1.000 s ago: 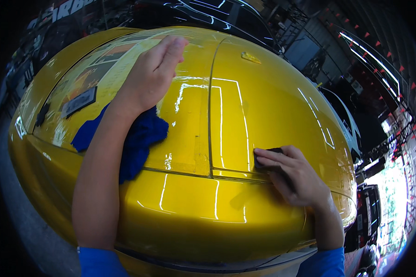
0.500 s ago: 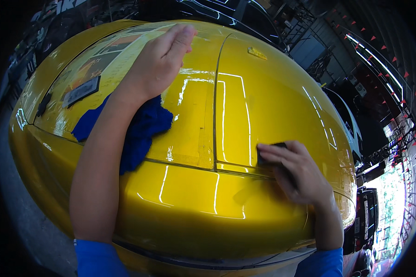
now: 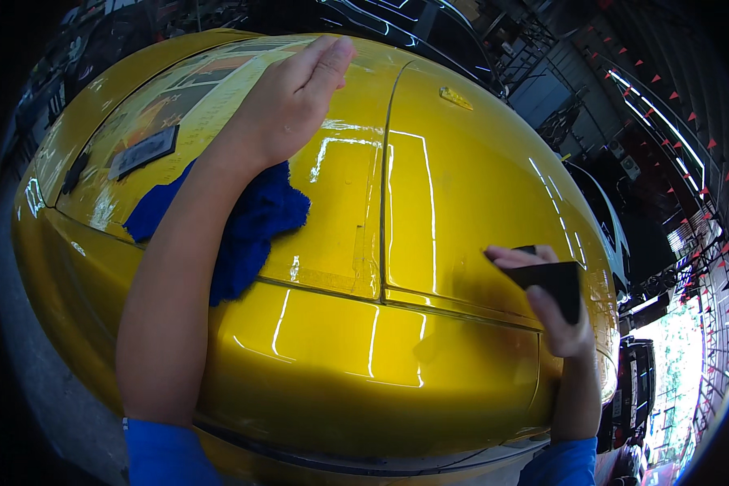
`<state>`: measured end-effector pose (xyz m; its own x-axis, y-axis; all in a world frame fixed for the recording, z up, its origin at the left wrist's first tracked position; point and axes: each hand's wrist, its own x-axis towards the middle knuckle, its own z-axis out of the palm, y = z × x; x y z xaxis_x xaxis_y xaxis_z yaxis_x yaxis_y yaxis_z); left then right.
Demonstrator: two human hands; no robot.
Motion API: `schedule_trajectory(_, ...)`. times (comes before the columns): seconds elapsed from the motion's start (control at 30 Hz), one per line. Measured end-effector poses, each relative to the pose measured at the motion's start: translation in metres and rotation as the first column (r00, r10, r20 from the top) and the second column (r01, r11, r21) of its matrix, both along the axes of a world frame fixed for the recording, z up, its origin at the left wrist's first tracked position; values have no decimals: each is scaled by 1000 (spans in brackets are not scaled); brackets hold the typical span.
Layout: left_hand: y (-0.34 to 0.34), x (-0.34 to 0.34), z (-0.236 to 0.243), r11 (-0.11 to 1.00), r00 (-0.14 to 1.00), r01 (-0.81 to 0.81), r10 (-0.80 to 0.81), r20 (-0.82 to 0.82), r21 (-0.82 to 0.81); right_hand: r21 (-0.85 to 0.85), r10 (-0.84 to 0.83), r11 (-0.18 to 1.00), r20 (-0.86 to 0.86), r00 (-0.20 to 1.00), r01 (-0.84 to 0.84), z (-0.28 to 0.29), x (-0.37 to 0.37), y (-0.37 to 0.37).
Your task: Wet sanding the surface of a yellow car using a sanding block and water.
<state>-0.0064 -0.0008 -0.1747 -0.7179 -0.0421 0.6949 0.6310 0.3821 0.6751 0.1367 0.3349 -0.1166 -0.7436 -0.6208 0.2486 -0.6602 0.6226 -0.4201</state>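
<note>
My left hand point(image 3: 304, 97) reaches over the left half of the yellow car's bodywork point(image 3: 478, 186), fingers pressed together; whatever is under them is hidden. A crumpled blue cloth point(image 3: 263, 219) lies beneath my left forearm. A flat grey-and-black tool point(image 3: 143, 151) and a small dark item point(image 3: 76, 170) rest on the glossy, film-like area at the left. At lower right my right hand point(image 3: 555, 312) grips a black squeegee-like pad point(image 3: 552, 282), tilted so its flat face shows, right of a vertical panel seam.
A dark car point(image 3: 405, 20) stands behind at the top, a white vehicle point(image 3: 603, 211) at the right and another dark vehicle point(image 3: 632, 381) lower right, by a bright doorway point(image 3: 672, 356). A small shiny piece point(image 3: 455, 99) sits high on the yellow panel. Red pennants hang at upper right.
My right hand has moved right and turned over, lifting the black pad into fuller view. My left hand has shifted slightly up and right in the picture.
</note>
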Motion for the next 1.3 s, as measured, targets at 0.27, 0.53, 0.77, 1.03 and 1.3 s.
schedule_trajectory(0.27, -3, 9, 6, 999, 996, 33, -35, 84, 25, -409, -125, 885, 251, 960, 222, 9, 3, 14)
schedule_trajectory(0.53, -5, 4, 4, 992, 991, 111, -115, 74, 60, -200, -55, 979, -52, 997, 43, 5, 0, 15)
schedule_trajectory(0.77, 9, 11, 9, 986, 985, 147, -153, 82, 78, 14, -106, 993, -279, 954, 114, 8, 14, -14)
schedule_trajectory(1.03, 23, 25, 18, 996, 995, 67, -71, -66, -60, 179, -436, 879, -73, 897, 442, -6, 57, -57)
schedule_trajectory(1.3, 38, 42, 21, 990, 982, 92, -107, -153, -104, 277, -485, 799, -230, 844, 534, -23, 69, -80)
